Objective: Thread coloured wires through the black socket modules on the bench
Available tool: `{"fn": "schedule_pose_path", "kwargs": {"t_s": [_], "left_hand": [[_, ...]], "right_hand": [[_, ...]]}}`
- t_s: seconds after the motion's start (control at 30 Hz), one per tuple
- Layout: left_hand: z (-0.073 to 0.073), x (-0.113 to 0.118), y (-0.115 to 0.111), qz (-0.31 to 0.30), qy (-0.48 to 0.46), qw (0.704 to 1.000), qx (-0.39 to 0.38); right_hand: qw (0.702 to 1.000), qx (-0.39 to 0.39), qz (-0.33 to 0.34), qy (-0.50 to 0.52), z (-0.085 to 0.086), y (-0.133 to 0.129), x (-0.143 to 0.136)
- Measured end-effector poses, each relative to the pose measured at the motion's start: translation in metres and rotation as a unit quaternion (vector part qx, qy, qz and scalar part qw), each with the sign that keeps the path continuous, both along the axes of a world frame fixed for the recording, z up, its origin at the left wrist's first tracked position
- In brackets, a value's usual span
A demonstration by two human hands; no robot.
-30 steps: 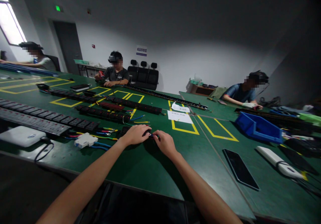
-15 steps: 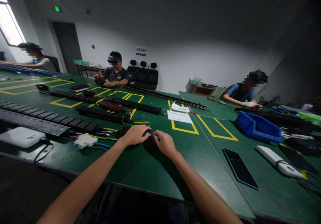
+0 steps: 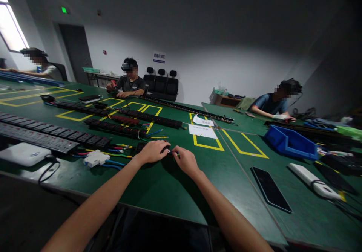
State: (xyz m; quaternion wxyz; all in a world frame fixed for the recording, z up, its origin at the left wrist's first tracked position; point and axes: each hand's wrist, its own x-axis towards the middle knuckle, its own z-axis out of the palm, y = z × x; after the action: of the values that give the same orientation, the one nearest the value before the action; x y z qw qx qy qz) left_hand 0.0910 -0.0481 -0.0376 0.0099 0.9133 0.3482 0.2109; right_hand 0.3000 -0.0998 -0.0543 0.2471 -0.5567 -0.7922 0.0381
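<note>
In from the worktop's (image 3: 158,191) near edge, the left hand (image 3: 154,151) curls over a dark part (image 3: 140,146), grip unclear; the right hand (image 3: 185,159) pinches a wire end (image 3: 170,152). Seemingly wire handling, next needing steadiness. Beyond lies a black strip (image 3: 115,127).

Circuit breaker (image 3: 96,158) on the bench (image 3: 158,191) left of your left hand (image 3: 154,151), power strips (image 3: 60,132) behind it, paper sheets (image 3: 204,132) beyond your right hand (image 3: 186,159), smartphone (image 3: 271,189) to your right, bin (image 3: 301,153) behind the smartphone.

L hand (image 3: 154,151), R hand (image 3: 186,159), forearms (image 3: 98,201) bare
</note>
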Motion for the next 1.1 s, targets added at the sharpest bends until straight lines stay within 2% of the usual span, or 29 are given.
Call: {"fn": "schedule_pose_path", "kwargs": {"t_s": [0.5,1.1], "left_hand": [[-0.0032,-0.0016,0.0037,-0.002,0.003,1.0,-0.007],[-0.0005,-0.0012,0.0027,-0.004,0.009,1.0,-0.016]], "right_hand": [[0.999,-0.016,-0.021,-0.044,0.0085,-0.0038,-0.0024],[0.997,-0.014,-0.045,-0.063,0.0063,-0.0029,-0.0055]]}}
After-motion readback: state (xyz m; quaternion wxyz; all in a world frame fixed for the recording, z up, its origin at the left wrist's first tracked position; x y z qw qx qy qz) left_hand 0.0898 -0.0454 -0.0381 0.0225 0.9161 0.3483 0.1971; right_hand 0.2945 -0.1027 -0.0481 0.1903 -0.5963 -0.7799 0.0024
